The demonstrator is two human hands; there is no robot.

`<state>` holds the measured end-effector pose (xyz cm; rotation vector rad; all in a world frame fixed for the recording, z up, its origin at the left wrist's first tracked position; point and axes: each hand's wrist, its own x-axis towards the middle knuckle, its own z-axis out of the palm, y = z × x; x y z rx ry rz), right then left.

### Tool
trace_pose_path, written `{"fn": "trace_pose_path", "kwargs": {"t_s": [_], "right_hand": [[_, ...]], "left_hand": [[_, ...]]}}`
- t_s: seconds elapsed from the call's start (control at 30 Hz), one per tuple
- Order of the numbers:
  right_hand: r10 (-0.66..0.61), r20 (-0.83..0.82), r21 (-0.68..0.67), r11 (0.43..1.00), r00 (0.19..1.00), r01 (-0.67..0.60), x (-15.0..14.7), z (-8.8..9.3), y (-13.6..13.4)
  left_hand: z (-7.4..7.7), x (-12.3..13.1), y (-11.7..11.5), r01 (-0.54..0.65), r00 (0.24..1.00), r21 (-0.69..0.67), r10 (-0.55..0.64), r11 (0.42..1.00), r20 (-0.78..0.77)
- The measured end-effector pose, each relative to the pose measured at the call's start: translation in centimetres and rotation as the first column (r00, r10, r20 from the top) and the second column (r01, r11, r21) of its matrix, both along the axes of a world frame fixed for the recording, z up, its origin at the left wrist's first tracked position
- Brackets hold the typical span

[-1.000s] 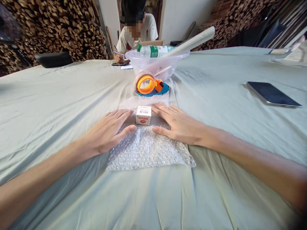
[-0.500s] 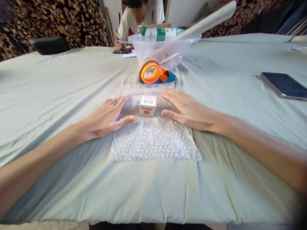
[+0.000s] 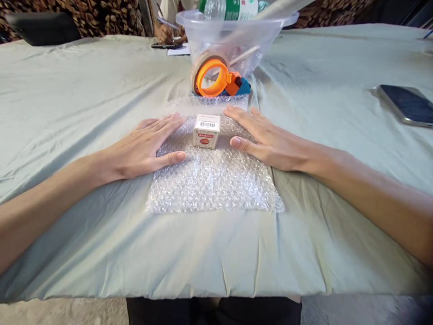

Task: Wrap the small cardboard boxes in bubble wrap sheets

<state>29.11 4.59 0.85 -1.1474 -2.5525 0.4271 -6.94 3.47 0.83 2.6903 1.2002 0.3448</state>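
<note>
A small white and beige box (image 3: pixel 206 131) with a barcode on top and a red label on its front sits on a sheet of bubble wrap (image 3: pixel 214 180). My left hand (image 3: pixel 144 146) lies open over the left side of the wrap, palm down, thumb pointing towards the box but apart from it. On the other side, my right hand (image 3: pixel 267 137) is also open, fingers stretched over the wrap's right edge, not touching the box. Just beyond the wrap's far edge lies a tape dispenser (image 3: pixel 213 77), orange and blue, with a roll of tape on it.
Behind the dispenser stands a clear plastic tub (image 3: pixel 233 34) holding a green-labelled bottle (image 3: pixel 233 9) and a long white roll. A phone (image 3: pixel 407 104) lies at the right, a black case (image 3: pixel 42 28) at the far left. Across the table, another person's hand (image 3: pixel 164 34) holds a pen.
The camera view has tipped downward, so the table's near edge shows more and the far person less. Both hands stay spread beside the box, which has not visibly moved on the wrap.
</note>
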Motion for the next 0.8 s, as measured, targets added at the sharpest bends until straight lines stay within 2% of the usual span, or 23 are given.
{"fn": "trace_pose_path", "kwargs": {"t_s": [0.2, 0.27, 0.37, 0.47, 0.53, 0.63, 0.8], "right_hand": [[-0.048, 0.101, 0.006, 0.999, 0.994, 0.048, -0.3, -0.4, 0.3], [-0.043, 0.051, 0.063, 0.997, 0.998, 0.040, -0.6, -0.1, -0.2], [0.067, -0.085, 0.156, 0.986, 0.994, -0.053, -1.1, 0.5, -1.2], [0.195, -0.130, 0.157, 0.972, 0.972, -0.174, -1.6, 0.5, -1.9], [0.231, -0.146, 0.157, 0.965, 0.962, -0.208, -2.0, 0.2, -1.9], [0.225, -0.237, 0.198, 0.964, 0.945, -0.180, -2.9, -0.4, -1.7], [0.135, -0.434, 0.226, 0.973, 0.891, -0.037, -3.7, -0.3, -1.6]], "left_hand": [[0.5, 0.3, -0.3, -0.027, 0.996, -0.050, 0.022, 0.998, -0.083], [0.8, 0.6, -0.6, -0.033, 0.993, -0.047, 0.028, 0.998, -0.117], [1.0, 1.1, -1.1, -0.052, 0.991, -0.020, 0.049, 0.998, -0.127], [1.1, 1.5, -1.4, -0.029, 0.993, 0.031, 0.032, 0.999, -0.112], [1.1, 1.8, -1.6, 0.015, 0.993, 0.041, -0.010, 0.999, -0.120], [1.1, 2.1, -1.8, 0.057, 0.989, -0.006, -0.057, 0.998, -0.135], [1.0, 2.1, -1.9, 0.059, 0.992, -0.009, -0.059, 0.998, -0.109]]}}
